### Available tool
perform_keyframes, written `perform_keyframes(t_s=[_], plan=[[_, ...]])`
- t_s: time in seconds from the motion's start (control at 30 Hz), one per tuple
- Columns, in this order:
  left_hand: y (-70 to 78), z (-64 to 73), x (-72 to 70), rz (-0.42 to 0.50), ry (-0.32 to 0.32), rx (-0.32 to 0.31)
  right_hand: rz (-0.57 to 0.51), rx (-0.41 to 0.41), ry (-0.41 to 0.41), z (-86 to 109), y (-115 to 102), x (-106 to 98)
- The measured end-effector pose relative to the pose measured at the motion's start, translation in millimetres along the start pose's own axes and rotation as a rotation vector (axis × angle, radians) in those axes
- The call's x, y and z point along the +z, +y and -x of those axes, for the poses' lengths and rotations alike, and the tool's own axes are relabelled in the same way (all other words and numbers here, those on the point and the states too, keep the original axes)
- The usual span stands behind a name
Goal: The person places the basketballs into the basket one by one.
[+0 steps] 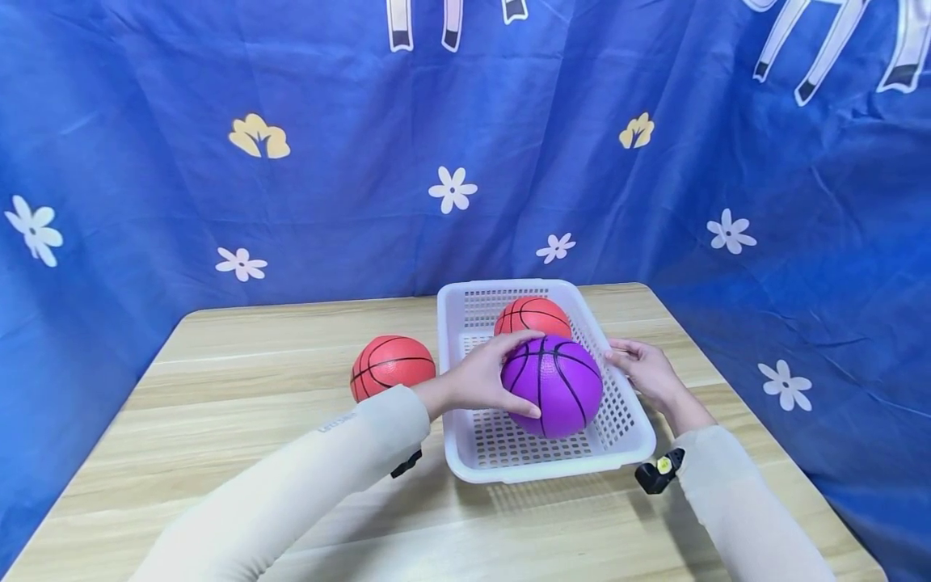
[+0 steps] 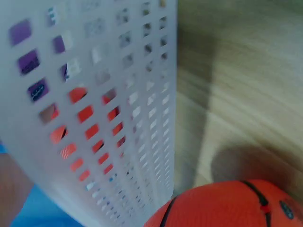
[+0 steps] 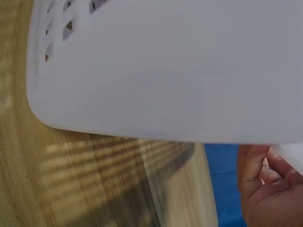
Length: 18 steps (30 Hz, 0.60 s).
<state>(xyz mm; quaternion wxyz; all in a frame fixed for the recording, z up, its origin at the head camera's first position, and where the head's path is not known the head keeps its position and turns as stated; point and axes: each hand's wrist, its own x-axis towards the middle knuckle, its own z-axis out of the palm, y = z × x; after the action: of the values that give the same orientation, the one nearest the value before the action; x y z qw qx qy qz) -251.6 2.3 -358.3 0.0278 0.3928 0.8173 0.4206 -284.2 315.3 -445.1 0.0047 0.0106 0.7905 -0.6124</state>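
Note:
A purple toy basketball point(image 1: 563, 392) is in the near half of a white plastic basket point(image 1: 553, 469). My left hand point(image 1: 480, 380) grips it from the left, thumb on the near side and fingers over the top. Behind it in the basket sits a red basketball point(image 1: 534, 311), partly hidden by the purple one. At the basket's right rim, my right hand point(image 1: 643, 372) holds the edge; the right wrist view shows its fingers point(image 3: 253, 170) curled under the rim. Another red basketball point(image 1: 393, 364) lies on the table left of the basket, near my left forearm.
The basket stands on a light wooden table point(image 1: 240, 388), toward its back right. A blue curtain point(image 1: 349, 202) with white flowers hangs behind and along the sides. Black wrist cameras point(image 1: 658, 473) are strapped below the sleeves.

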Motion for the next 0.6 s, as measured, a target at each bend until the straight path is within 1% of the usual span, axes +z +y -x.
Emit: perform_keyframes(t_s=[0.13, 0.3, 0.5, 0.6], plan=[[0.7, 0.5, 8.0, -0.022, -0.019, -0.008, -0.003, -0.010, -0.014, -0.7, 1.5, -0.5], [1.3, 1.6, 17.8, -0.052, -0.040, -0.047, -0.014, -0.014, -0.033, -1.8, 1.7, 0.0], [-1.9, 3.3, 28.7, -0.070, -0.080, -0.079, -0.026, 0.001, 0.001, 2.3, -5.0, 3.1], [-1.7, 4.1, 32.5, -0.073, -0.104, -0.095, -0.030, 0.003, 0.001, 4.0, -7.2, 3.4]])
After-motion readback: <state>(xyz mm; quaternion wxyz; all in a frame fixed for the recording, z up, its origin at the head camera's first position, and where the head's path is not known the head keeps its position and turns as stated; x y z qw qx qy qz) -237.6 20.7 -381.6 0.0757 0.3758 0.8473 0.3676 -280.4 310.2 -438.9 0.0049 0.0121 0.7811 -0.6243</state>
